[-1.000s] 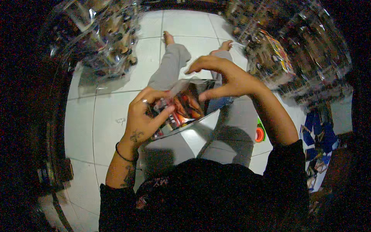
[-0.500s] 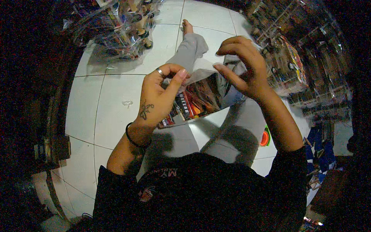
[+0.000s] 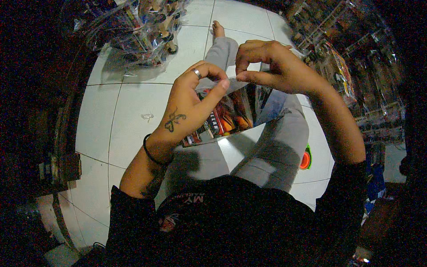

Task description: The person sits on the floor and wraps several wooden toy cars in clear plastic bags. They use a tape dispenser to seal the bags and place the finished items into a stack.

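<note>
Clear-wrapped toy package (image 3: 224, 118) held over lap, left hand (image 3: 189, 104) clamped on its 9 o'clock edge, right hand (image 3: 271, 66) pinching wrap at 12 o'clock, bagged toys (image 3: 138, 26) at 11 o'clock on tiled floor (image 3: 120, 115)

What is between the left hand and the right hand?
In the head view, the clear plastic flap of the colourful flat packet spans the gap between the left hand and the right hand.

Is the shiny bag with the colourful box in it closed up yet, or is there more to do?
Done: the red and orange printed box already sits inside the clear plastic bag on the lap. In hand: the left hand and right hand both pinch the bag's top edge. Left: I cannot tell if that edge is sealed; more bagged packs lie on the white tile floor.
</note>
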Demonstrator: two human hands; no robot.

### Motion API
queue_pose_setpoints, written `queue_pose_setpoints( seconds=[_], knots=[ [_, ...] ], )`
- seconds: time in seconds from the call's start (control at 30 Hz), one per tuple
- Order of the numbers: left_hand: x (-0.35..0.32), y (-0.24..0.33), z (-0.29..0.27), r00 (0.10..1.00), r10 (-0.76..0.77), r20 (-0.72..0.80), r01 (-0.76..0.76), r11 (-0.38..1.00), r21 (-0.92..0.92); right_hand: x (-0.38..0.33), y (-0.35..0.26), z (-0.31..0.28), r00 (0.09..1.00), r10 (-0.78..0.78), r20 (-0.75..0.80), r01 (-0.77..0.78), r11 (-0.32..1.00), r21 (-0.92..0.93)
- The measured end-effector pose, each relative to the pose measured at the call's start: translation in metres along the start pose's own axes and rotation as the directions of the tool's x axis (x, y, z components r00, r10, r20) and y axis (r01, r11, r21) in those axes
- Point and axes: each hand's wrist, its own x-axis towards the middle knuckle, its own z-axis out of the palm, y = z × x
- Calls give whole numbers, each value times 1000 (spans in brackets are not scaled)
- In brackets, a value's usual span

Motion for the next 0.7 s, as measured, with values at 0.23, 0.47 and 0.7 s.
queue_pose_setpoints(
  seconds=[0.23, 0.47, 0.7],
  knots=[
    [5, -1, 0, 869, -429, 248, 493, 800, -342, -6, -9, 17, 945, -294, -141, 155, 784, -601],
    [12, 8, -14, 978, 108, 180, -153, 953, 260, -9, -6, 11, 961, -275, 30, 232, 743, -628],
    [20, 8, -18, 961, 22, 275, -84, 973, 214, 1, -2, 5, 985, -164, 60, 173, 879, -444]
  ],
)
